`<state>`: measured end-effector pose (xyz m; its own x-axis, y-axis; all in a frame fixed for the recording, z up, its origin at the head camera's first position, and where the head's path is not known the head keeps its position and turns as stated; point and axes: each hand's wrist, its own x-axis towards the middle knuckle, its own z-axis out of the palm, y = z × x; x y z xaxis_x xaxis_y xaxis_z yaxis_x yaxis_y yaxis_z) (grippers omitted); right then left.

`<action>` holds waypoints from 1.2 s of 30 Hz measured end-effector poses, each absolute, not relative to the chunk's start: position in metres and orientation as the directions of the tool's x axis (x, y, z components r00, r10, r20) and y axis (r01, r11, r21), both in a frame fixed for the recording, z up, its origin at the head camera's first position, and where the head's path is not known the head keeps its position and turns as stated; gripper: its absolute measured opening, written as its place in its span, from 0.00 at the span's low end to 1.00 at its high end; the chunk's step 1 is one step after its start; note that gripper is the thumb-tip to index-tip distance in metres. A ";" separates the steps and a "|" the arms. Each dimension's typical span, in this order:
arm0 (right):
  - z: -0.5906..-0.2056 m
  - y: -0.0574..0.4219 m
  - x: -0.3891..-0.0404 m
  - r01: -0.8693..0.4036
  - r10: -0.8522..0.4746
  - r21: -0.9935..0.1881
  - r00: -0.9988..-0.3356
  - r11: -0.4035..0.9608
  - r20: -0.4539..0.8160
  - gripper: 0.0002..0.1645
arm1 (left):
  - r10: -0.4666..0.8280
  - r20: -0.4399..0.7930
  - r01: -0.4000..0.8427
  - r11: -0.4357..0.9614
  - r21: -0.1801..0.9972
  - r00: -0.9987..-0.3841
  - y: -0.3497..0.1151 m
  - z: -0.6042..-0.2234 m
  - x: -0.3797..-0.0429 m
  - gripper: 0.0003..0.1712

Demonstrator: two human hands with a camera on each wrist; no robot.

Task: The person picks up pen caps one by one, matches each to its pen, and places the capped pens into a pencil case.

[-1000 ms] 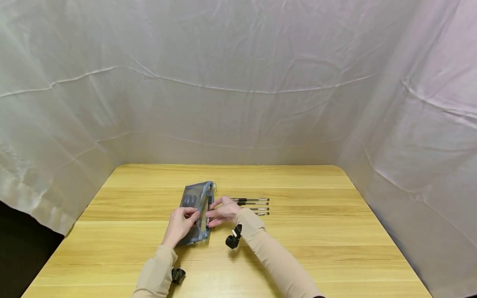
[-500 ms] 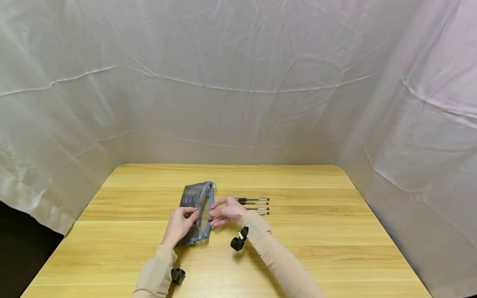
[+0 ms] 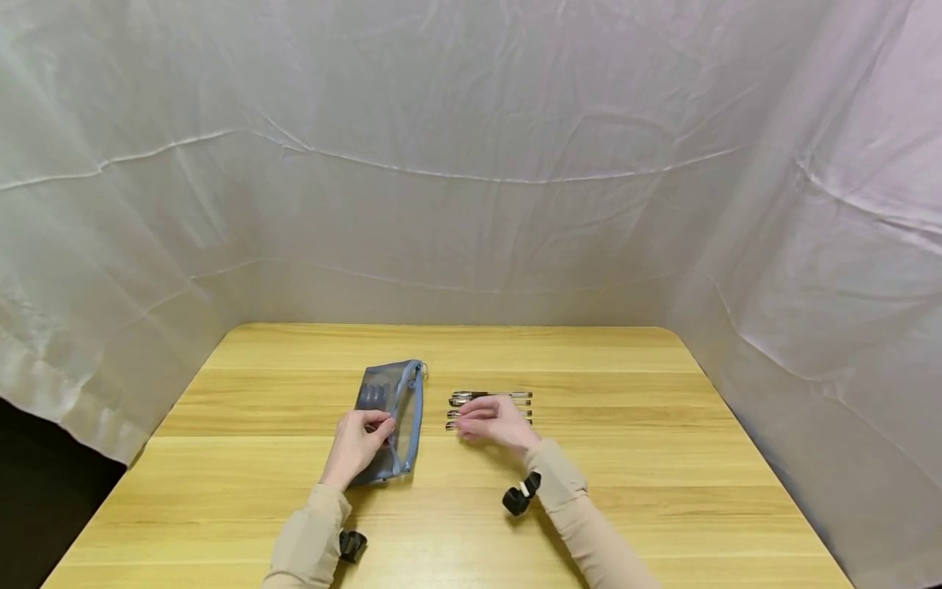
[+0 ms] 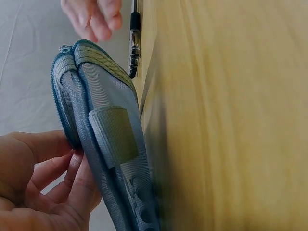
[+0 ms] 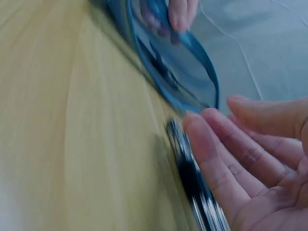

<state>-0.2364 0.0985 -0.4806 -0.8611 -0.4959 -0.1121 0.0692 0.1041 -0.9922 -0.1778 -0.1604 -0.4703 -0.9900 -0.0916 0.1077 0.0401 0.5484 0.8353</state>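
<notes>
A blue mesh zip pencil case lies left of the middle of the table, its zipped mouth spread apart toward the right. My left hand pinches the near rim of that mouth between thumb and fingers, as the left wrist view also shows. Inside the pouch, dark pens are visible in the right wrist view. My right hand hovers over a row of several black-and-clear gel pens, partly covering them. Its fingers are loosely bent with nothing between them; the pens lie just beside them.
The wooden table extends around the pouch and pens. A pale cloth curtain hangs behind and along both sides. A black wrist camera sticks out below the right sleeve, another camera beside the left sleeve.
My right hand has drawn back from the pouch's mouth, leaving a pen inside, and moved right to above the pens. My left hand stays on the rim.
</notes>
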 end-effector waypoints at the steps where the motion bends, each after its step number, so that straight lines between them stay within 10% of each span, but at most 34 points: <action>1: -0.482 0.105 -0.236 0.047 -0.478 -0.992 -0.873 0.114 -0.096 0.23 | -0.090 0.107 0.041 0.547 0.836 -0.990 -0.160 -0.470 -0.178 0.10; 8: -0.491 0.145 -0.235 -0.109 -0.356 -0.968 -0.934 0.227 0.022 0.21 | -0.087 0.102 0.039 0.541 0.840 -0.991 -0.161 -0.471 -0.177 0.10; 36: -0.504 0.170 -0.239 -0.087 -0.175 -0.927 -0.984 0.366 0.023 0.14 | -0.088 0.071 0.014 0.524 0.851 -0.994 -0.160 -0.469 -0.177 0.11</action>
<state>-0.2392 0.1704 -0.5039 -0.9843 -0.1748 0.0230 -0.0866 0.3660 -0.9266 -0.1772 -0.1605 -0.4695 -0.9935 -0.0883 0.0712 0.0144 0.5242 0.8515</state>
